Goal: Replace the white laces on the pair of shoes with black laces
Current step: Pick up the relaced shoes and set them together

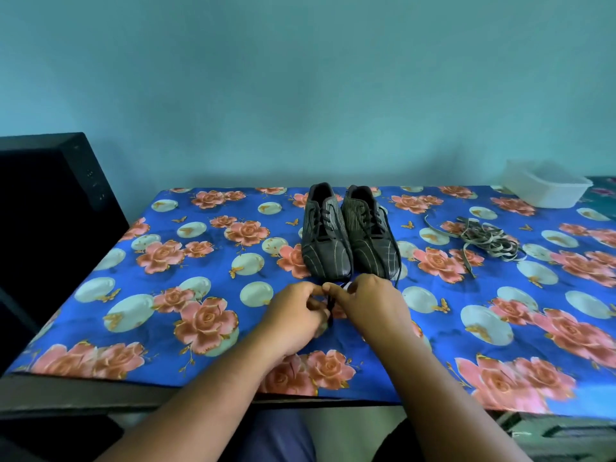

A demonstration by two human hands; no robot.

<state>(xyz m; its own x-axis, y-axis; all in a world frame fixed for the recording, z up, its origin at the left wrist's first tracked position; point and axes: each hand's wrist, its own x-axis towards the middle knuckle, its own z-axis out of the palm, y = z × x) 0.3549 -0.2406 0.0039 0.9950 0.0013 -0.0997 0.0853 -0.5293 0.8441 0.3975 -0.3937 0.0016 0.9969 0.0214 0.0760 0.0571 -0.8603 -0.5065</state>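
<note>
Teal wall rises behind a table under a blue floral cloth, with a dark cabinet at the far left. Just left of centre, the left hand has its fingers curled and pinching the ends of a black lace in front of the toes of the pair of shoes, which stand side by side, toes toward the near edge, both already threaded with dark laces. The right hand meets it, thumb and forefinger pinching the same lace, so both grips are closed on it. This looks like the final tying or evening of the lace ends, with the task nearly done. To do it well, the ends should be drawn to equal length and kept taut while the knot forms, without dragging the shoe forward. Farther right lies the tangled heap of removed white laces, well apart from the shoes, and a white plastic container sits at the far right corner.
</note>
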